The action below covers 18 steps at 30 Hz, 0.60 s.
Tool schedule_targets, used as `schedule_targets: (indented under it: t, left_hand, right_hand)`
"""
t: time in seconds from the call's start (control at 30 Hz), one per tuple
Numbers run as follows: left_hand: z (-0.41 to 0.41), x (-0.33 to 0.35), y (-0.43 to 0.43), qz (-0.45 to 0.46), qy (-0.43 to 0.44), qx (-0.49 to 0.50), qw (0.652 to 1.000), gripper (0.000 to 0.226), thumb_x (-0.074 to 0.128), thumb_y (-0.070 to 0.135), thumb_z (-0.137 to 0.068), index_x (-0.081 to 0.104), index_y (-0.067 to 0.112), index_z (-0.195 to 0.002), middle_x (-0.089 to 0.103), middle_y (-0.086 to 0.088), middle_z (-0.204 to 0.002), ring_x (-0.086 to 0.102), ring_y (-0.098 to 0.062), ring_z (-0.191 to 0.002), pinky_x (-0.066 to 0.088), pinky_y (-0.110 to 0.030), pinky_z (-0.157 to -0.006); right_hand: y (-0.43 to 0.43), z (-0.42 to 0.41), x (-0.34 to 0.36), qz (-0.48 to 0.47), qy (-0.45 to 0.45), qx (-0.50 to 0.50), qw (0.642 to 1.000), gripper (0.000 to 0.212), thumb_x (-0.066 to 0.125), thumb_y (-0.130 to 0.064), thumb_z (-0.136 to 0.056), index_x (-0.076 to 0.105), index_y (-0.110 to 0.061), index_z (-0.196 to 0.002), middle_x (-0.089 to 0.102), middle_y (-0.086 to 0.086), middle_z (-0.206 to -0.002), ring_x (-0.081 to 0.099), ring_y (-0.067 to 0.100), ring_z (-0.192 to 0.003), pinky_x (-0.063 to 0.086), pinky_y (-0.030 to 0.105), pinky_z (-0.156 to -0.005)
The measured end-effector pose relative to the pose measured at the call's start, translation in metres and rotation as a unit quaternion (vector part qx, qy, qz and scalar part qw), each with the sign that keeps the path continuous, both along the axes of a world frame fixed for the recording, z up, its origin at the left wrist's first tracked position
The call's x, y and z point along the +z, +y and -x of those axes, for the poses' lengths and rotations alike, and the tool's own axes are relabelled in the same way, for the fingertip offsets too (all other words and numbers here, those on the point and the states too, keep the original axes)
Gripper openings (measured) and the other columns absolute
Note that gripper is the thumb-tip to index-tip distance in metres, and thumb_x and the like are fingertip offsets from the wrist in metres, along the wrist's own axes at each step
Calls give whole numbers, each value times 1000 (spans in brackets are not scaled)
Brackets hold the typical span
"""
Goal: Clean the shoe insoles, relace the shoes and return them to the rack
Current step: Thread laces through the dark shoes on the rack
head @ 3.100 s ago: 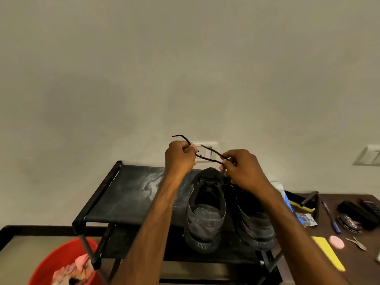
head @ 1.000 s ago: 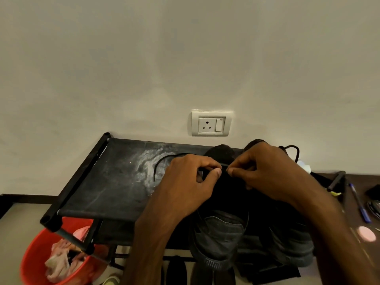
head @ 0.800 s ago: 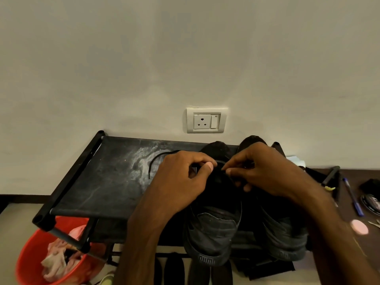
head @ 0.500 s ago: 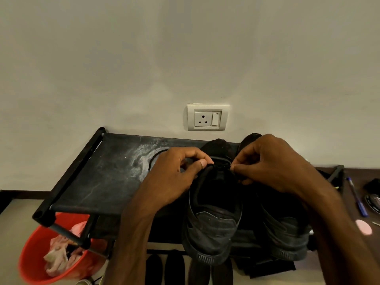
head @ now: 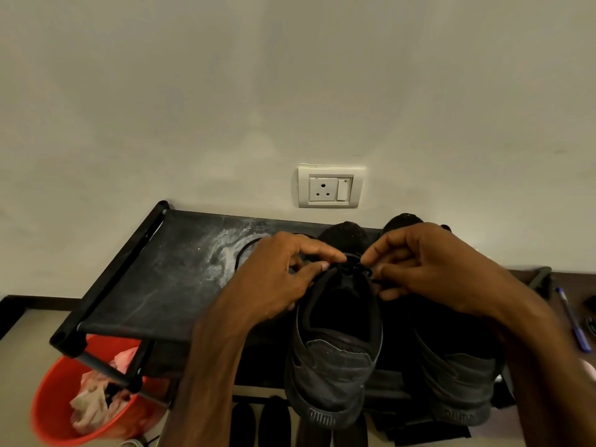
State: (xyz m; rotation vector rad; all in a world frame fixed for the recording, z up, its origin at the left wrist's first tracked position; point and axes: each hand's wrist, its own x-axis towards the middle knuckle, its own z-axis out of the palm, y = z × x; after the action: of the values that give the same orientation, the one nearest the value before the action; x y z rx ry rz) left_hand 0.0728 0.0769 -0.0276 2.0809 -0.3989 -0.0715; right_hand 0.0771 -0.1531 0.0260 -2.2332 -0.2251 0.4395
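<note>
Two shoes (head: 335,356) atop dusty rack (head: 154,285), red bucket (head: 54,411) beneath.
Left hand (head: 277,279) and right hand (head: 435,269) pinch the lace (head: 356,269).

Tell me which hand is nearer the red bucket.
Left. The left hand pinches the shoelace up and right of the red bucket; the right hand pinches it farther right, across the shoe.

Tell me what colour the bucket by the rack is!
The bucket is orange-red, seen best in the head view.

Plain off-white wall (head: 290,75), white socket plate (head: 330,187) set low on it, dark skirting (head: 32,300) along beige floor (head: 22,350), dark brown table (head: 575,282) at right, dim warm light
</note>
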Motion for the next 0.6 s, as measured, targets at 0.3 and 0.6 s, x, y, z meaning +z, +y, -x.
schedule_targets:
  t: [0.3, 0.6]
  left_hand:
    - [-7, -2, -3, -57, -19, -2, 998, 13, 70, 22, -94, 77, 34, -96, 75, 17, -95, 71, -10, -83, 61, -35, -82]
    - [-6, -12, -8, -67, -18, 21, 997, 11, 57, 30, -101, 67, 30, -104, 61, 15, -109, 58, 2, -96, 40, -12, -80]
  right_hand:
    - [8, -3, -13, 74, -86, 27, 993, 22, 65, -10, -98, 78, -26, -106, 77, -2, -82, 73, 10, -60, 59, 18, -61]
    - [11, -3, -12, 90, -126, 16, 988, 14, 72, -11, -92, 78, -23, -89, 75, -5, -71, 72, 5, -61, 62, 21, -69]
